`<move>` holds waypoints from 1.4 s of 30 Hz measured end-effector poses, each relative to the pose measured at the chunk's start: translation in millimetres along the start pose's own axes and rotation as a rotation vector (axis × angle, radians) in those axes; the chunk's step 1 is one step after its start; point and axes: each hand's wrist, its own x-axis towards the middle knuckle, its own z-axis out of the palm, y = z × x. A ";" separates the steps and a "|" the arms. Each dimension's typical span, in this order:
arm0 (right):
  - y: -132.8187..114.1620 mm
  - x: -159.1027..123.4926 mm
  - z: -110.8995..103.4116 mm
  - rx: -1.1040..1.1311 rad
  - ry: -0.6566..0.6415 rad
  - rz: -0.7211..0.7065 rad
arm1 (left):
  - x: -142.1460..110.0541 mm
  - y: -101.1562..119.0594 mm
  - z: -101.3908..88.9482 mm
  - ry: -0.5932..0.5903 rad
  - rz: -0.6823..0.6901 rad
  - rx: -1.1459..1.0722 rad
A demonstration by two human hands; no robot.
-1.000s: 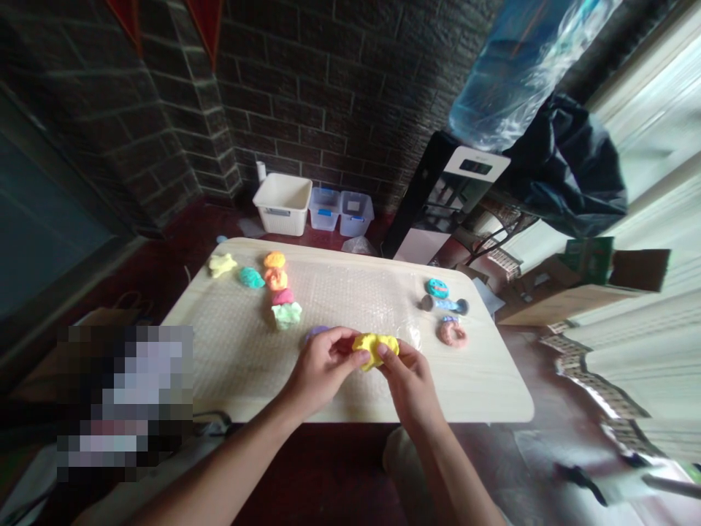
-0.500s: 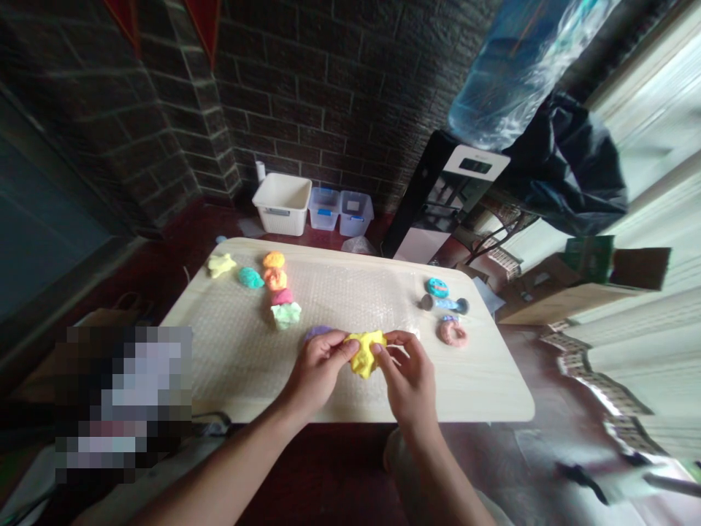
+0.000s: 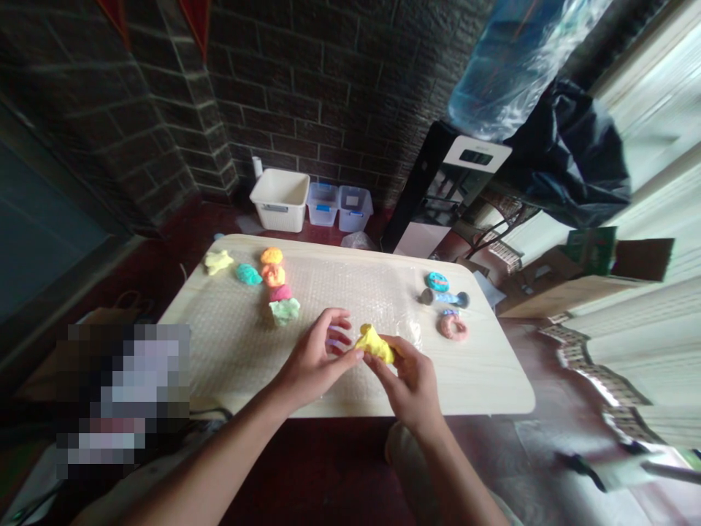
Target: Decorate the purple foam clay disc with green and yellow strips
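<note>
A lump of bright yellow modelling clay [image 3: 375,345] is tilted in the fingers of my right hand [image 3: 413,380], pinched between thumb and fingertips above the table's front part. My left hand [image 3: 315,358] is open, its fingers apart, with its thumb tip at the clay's lower left edge. Behind those fingers a purple piece [image 3: 333,339] shows only in part. Farther left lie a pale green piece [image 3: 285,311], a dark pink piece [image 3: 281,293], two orange pieces [image 3: 273,275], a teal piece [image 3: 249,274] and a pale yellow star-like piece [image 3: 218,261].
Bubble wrap [image 3: 339,285] covers much of the light wooden table [image 3: 482,372]. At its right lie a teal round piece [image 3: 437,281], a dumbbell-shaped object [image 3: 445,297] and a pink ring [image 3: 454,327]. Storage bins [image 3: 280,201] and a water dispenser [image 3: 438,190] stand behind.
My left hand has let go with its fingers and spread them, leaving the thumb at the clay. The yellow clay has turned and tilted in my right hand.
</note>
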 end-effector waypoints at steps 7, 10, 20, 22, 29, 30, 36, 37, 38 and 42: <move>-6.2 -0.4 -11.2 0.039 -0.248 0.139 | 4.5 3.4 0.0 -0.163 -0.030 -0.076; -3.1 -1.0 -10.4 0.013 -0.227 0.130 | 6.3 5.5 1.7 -0.090 -0.056 -0.072; -3.8 -2.1 -7.6 0.023 -0.058 -0.021 | 3.6 7.0 2.8 -0.070 -0.072 -0.177; -5.3 -2.4 -10.0 -0.154 -0.042 -0.130 | 3.1 5.9 0.7 -0.129 -0.080 -0.156; -6.6 -5.1 -9.9 -0.342 0.015 -0.285 | 0.4 4.2 0.5 -0.115 -0.058 -0.053; -6.9 -5.4 -8.7 -0.344 0.043 -0.282 | 0.1 4.7 1.6 -0.085 -0.079 -0.107; -6.8 -8.4 1.1 -0.338 0.193 -0.255 | -0.2 8.4 7.9 0.073 -0.237 -0.420; -5.9 -8.8 2.2 -0.335 0.218 -0.247 | -0.2 8.8 9.0 0.076 -0.256 -0.463; -4.7 -9.1 3.1 -0.334 0.243 -0.238 | -0.3 9.1 10.4 0.075 -0.275 -0.503; 3.3 -9.3 7.0 -0.313 0.309 -0.152 | -1.7 7.8 18.7 0.120 -0.265 -0.577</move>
